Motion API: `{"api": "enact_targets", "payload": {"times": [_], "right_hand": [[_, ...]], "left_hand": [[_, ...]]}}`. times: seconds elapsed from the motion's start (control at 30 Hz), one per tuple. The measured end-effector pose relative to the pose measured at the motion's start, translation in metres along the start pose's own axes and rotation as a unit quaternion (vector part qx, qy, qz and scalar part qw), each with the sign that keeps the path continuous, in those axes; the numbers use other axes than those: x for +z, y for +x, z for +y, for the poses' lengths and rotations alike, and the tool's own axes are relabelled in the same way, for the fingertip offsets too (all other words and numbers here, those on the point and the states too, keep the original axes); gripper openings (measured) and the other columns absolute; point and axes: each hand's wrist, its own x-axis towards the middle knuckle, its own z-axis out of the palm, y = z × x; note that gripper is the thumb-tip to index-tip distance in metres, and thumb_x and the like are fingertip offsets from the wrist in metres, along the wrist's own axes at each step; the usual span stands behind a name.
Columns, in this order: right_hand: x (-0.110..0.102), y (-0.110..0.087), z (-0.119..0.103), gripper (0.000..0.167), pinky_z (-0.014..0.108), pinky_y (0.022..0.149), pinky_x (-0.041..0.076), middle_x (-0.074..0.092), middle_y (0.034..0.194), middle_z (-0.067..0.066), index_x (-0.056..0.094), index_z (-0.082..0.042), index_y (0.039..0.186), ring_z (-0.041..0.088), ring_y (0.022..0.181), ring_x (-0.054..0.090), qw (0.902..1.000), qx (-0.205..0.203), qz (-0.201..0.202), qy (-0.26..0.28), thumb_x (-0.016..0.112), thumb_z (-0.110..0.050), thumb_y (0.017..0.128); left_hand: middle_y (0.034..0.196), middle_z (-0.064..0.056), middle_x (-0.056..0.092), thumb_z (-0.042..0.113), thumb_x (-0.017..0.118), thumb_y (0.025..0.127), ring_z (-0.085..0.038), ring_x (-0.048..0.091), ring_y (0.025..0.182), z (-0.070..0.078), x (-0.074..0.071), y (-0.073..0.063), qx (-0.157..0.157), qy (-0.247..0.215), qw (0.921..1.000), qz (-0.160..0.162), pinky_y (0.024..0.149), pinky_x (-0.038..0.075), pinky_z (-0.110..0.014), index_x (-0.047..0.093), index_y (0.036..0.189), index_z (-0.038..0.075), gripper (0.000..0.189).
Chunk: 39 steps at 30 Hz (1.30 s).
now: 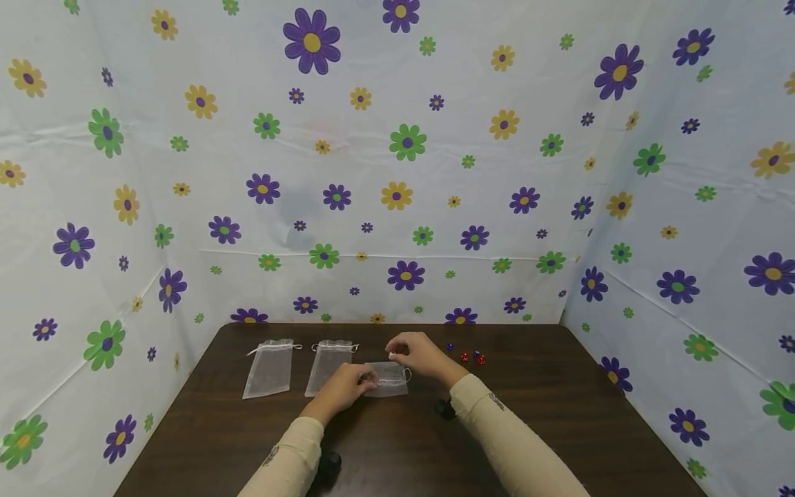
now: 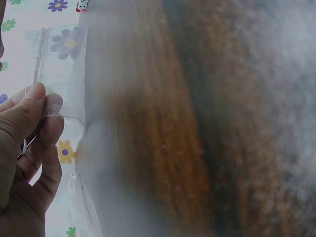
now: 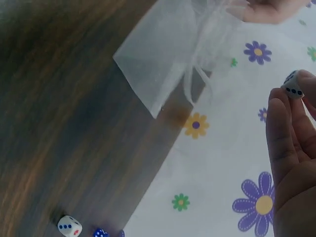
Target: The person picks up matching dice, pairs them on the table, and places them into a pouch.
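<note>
My left hand (image 1: 345,388) pinches the edge of a sheer white drawstring bag (image 1: 393,388) between thumb and fingers. That bag (image 3: 153,49) lies sideways, its cord loop hanging at one side in the right wrist view. Just above it, my right hand (image 1: 419,352) holds a small white die (image 3: 293,85) with dark pips at its fingertips. Right of that hand, several small dice lie on the table, among them a red die (image 1: 464,357) and a blue die (image 1: 450,346). A white die (image 3: 70,226) shows low in the right wrist view.
Two more sheer drawstring bags lie flat to the left, one at the far left (image 1: 270,371) and one in the middle (image 1: 329,366). The dark wooden table (image 1: 397,455) meets a flowered cloth backdrop (image 1: 366,159) behind and at both sides.
</note>
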Motion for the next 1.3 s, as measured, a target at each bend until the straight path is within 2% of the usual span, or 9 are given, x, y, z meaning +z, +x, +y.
{"api": "enact_targets", "payload": {"times": [0.13,0.3,0.43,0.93,1.17,1.3], "right_hand": [[0.004,0.000,0.000,0.015,0.029,0.082,0.055,0.072,0.102,0.003,0.074,-0.006,0.110,0.014,0.092,0.066,0.9999,-0.009,-0.012,-0.004,0.071,-0.007,0.095],[0.003,-0.002,0.000,0.014,0.031,0.083,0.056,0.072,0.103,0.005,0.075,-0.006,0.109,0.016,0.094,0.067,0.9999,-0.011,-0.001,0.004,0.071,-0.006,0.095],[0.000,-0.005,0.003,0.014,0.033,0.085,0.055,0.072,0.106,0.005,0.074,-0.007,0.110,0.017,0.097,0.067,0.9999,0.003,0.009,0.014,0.068,-0.007,0.097],[-0.018,-0.022,0.039,0.015,0.040,0.087,0.055,0.072,0.109,0.008,0.074,-0.006,0.111,0.022,0.098,0.067,0.9973,0.048,0.052,0.021,0.067,-0.005,0.098],[-0.020,-0.034,0.058,0.014,0.043,0.090,0.054,0.072,0.107,0.007,0.074,-0.005,0.109,0.023,0.098,0.066,0.9918,0.106,0.063,0.035,0.068,-0.003,0.096],[-0.018,-0.043,0.074,0.014,0.044,0.089,0.054,0.072,0.103,0.006,0.074,-0.003,0.108,0.023,0.097,0.067,0.9896,0.126,0.067,0.021,0.069,-0.001,0.094]], "left_hand": [[0.085,0.006,0.071,0.012,0.076,0.090,-0.005,0.063,0.073,-0.001,0.000,0.000,0.006,-0.003,1.0000,0.001,0.066,0.053,-0.029,0.073,0.093,0.013,0.004],[0.085,0.005,0.071,0.011,0.076,0.090,-0.005,0.063,0.073,-0.002,0.000,0.000,0.013,0.005,0.9999,0.006,0.066,0.054,-0.029,0.073,0.092,0.012,0.004],[0.086,0.004,0.072,0.010,0.076,0.090,-0.006,0.064,0.074,0.000,0.000,0.000,0.016,0.009,0.9998,0.009,0.067,0.054,-0.029,0.073,0.091,0.014,0.005],[0.085,0.005,0.072,0.010,0.077,0.088,-0.005,0.063,0.073,0.003,0.001,-0.002,0.014,0.013,0.9997,0.013,0.065,0.053,-0.028,0.073,0.092,0.013,0.006],[0.085,0.004,0.073,0.010,0.077,0.089,-0.007,0.065,0.075,0.002,0.001,-0.002,0.017,0.011,0.9997,0.015,0.067,0.054,-0.029,0.073,0.091,0.011,0.004],[0.085,0.003,0.073,0.013,0.077,0.089,-0.008,0.066,0.075,0.003,0.000,-0.003,0.022,0.011,0.9996,0.016,0.068,0.055,-0.029,0.073,0.091,0.009,0.005]]}}
